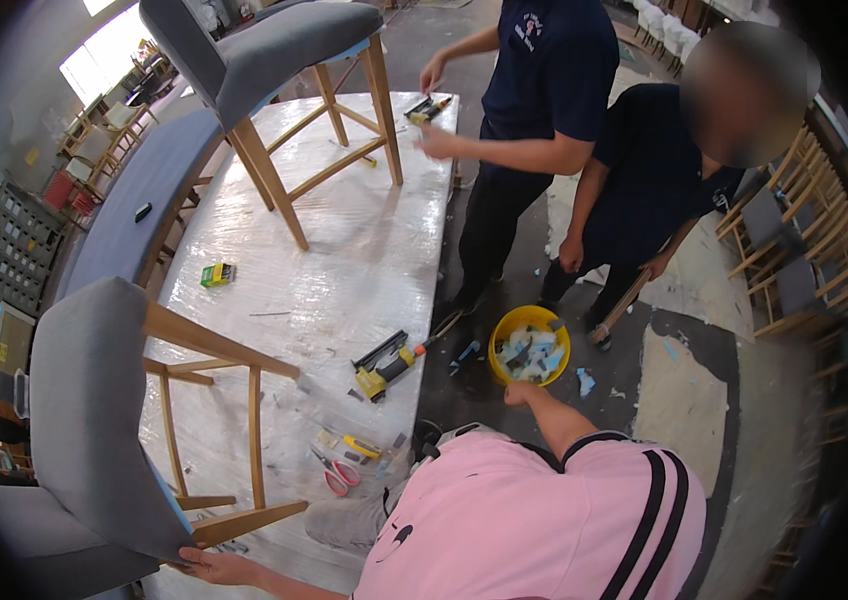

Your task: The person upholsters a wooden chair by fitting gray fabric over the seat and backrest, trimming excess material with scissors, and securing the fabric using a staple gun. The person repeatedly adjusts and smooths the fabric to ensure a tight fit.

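A grey upholstered bar stool (94,400) with wooden legs lies on its side at the left. My left hand (214,566) grips the corner of its grey padding, close to a wooden leg. My right hand (522,393) is closed at the near rim of a yellow bucket (566,360); whatever is inside the fist stays hidden. Blue and white scraps (534,352) fill the bucket. On the table between the stool and me are a yellow-and-black nail gun (384,368), red-handled scissors (336,472) and a yellow utility knife (362,447).
A plastic-covered table (234,330) bears another upright grey stool (294,60) and a small green-yellow box (217,275). Across from me, a person (549,90) handles a second tool (429,108); another person (659,170) holds a wooden-looking piece (624,308). Scraps litter the floor. Stacked chairs (794,240) stand right.
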### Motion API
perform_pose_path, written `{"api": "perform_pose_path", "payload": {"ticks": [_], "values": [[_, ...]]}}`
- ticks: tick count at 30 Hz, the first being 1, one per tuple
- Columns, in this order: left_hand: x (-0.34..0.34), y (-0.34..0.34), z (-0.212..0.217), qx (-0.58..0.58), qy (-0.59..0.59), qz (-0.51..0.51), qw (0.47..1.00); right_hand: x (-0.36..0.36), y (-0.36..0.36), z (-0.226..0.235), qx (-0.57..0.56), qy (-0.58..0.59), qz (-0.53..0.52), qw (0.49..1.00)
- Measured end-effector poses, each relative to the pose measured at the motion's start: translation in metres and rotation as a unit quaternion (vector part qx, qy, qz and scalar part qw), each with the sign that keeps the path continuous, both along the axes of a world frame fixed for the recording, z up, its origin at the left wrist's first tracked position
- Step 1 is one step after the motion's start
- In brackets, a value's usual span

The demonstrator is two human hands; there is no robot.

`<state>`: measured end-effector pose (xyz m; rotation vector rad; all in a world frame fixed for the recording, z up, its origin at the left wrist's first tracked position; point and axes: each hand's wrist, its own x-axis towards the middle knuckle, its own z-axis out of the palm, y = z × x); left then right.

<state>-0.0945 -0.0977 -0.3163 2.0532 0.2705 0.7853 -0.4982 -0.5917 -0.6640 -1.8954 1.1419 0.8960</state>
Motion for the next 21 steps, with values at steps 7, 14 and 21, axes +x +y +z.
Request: {"api": "perform_pose_path", "payload": {"ticks": [7, 14, 21], "values": [[0.010, 0.017, -0.022, 0.055, -0.043, -0.002, 0.998, 0.011, 0.017, -0.013, -0.021, -0.001, 0.072, 0.997], [-0.004, -0.014, 0.005, 0.029, -0.117, -0.016, 0.993, 0.139, 0.049, 0.016, -0.005, -0.227, 0.145, 0.963], [0.015, 0.007, -0.015, 0.009, -0.118, -0.051, 0.992, 0.176, 0.057, 0.032, 0.006, -0.237, 0.164, 0.958]]}}
